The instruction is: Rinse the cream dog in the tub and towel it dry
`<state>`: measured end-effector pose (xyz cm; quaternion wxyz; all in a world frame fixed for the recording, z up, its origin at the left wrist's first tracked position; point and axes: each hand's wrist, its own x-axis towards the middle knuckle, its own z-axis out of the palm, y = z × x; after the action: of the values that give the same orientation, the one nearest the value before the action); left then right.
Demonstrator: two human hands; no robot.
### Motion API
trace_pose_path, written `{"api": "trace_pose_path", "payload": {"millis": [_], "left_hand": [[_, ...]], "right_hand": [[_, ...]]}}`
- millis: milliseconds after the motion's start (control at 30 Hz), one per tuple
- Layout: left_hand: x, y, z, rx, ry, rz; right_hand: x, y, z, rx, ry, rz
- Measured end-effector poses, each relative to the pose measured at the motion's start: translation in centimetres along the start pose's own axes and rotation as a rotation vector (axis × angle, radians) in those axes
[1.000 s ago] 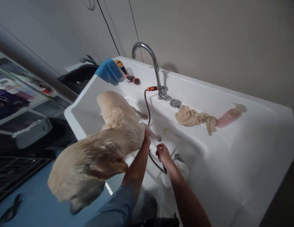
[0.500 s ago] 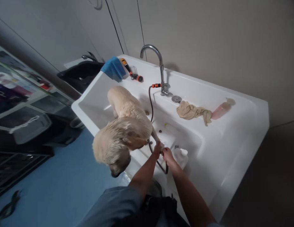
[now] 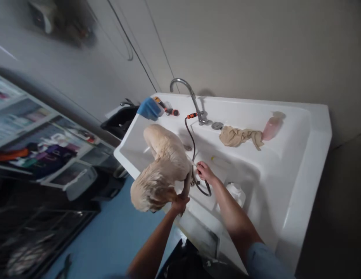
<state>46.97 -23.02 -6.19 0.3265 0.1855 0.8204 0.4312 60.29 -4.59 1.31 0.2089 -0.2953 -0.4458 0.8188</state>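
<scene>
With the dog (image 3: pixel 168 155) in the white tub (image 3: pixel 287 162), leaning out over its side, support the foreleg (image 3: pixel 186 186) gently in your left hand (image 3: pixel 179 204), that grip clamped around it; steer the hose (image 3: pixel 189 130) low and steadily with your right hand (image 3: pixel 205 172), its grip apparently curled around it.

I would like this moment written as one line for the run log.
dog: in white tub | left hand: holding its front leg | right hand: near hose, grip unclear | cloth: beside pink bottle

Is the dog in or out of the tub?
Mostly in: the dog's body is inside the white tub, its head hanging past the rim.
</scene>
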Motion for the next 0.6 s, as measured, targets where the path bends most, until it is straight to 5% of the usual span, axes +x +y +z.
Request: {"api": "trace_pose_path", "payload": {"millis": [200,433,600], "left_hand": [[-0.9,0.7,-3.3,0.472,0.049,-0.117],[-0.8,1.6,-3.6,0.545,0.121,-0.192],[0.1,-0.2,-3.1,0.59,0.174,-0.234]], "right_hand": [[5.2,-2.7,-1.0,0.067,-0.144,-0.004],[11.6,-1.4,-2.8,0.131,-0.136,0.075],[14.2,0.5,-2.6,0.142,-0.112,0.06]]}}
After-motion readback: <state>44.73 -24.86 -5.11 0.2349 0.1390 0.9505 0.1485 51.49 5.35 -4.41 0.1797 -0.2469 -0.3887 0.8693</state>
